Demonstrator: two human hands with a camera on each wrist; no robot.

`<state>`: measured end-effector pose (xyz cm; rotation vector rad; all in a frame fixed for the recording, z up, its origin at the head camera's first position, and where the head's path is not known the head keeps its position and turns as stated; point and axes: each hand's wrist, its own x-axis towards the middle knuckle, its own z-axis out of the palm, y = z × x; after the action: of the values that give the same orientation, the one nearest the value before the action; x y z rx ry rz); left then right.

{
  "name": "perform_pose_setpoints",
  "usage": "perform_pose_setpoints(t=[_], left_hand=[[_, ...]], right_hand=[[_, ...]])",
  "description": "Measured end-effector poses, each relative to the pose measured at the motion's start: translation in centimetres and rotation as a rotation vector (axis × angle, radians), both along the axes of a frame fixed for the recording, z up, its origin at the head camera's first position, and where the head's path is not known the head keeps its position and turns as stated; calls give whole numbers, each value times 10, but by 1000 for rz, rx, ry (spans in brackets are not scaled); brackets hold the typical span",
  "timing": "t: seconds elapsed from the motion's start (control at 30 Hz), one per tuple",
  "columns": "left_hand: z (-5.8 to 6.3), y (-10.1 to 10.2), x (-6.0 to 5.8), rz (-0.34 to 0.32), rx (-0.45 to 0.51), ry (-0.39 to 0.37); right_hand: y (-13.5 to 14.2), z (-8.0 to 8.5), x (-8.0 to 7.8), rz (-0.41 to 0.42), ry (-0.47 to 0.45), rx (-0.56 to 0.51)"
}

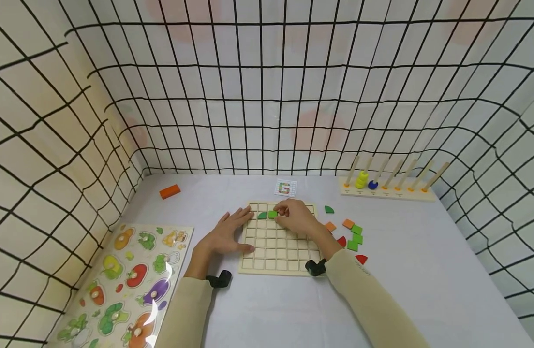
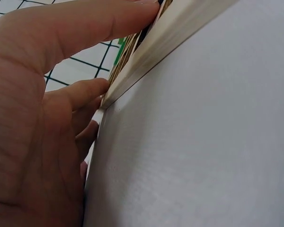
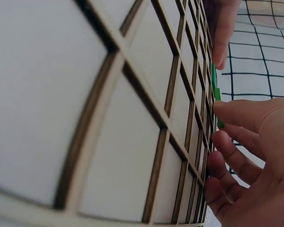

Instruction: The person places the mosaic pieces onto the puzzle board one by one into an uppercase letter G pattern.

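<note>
In the head view, a light wooden grid board (image 1: 270, 265) lies on the white table. A dark green quarter-round tile (image 1: 262, 215) and a lighter green square tile (image 1: 272, 214) sit side by side in its upper rows. My left hand (image 1: 227, 233) is spread along the board's left side, thumb and fingertips resting on its edge. Over the upper right cells is my right hand (image 1: 295, 217). The right wrist view shows its thumb and index finger pinching a small green tile (image 3: 221, 124), mostly hidden, beside the square one.
Loose green squares (image 1: 357, 239), orange squares (image 1: 348, 223) and red quarter-rounds (image 1: 361, 259) lie right of the board. A pattern card (image 1: 286, 187) and a peg stand (image 1: 386, 191) are behind. Leftward are a vegetable puzzle (image 1: 136, 275) and an orange block (image 1: 170, 192). Black netting surrounds the table.
</note>
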<state>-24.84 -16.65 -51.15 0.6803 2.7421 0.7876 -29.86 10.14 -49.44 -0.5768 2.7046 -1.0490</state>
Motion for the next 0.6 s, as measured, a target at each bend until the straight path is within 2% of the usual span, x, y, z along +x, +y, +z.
perform_pose_setpoints(t=[0.3,0.6], left_hand=[[1,2,0,-11,59,-34],[0,2,0,-33,32,-13]], right_hand=[[-6,2,0,-11,34,62],[-6,3,2,-11,42,50]])
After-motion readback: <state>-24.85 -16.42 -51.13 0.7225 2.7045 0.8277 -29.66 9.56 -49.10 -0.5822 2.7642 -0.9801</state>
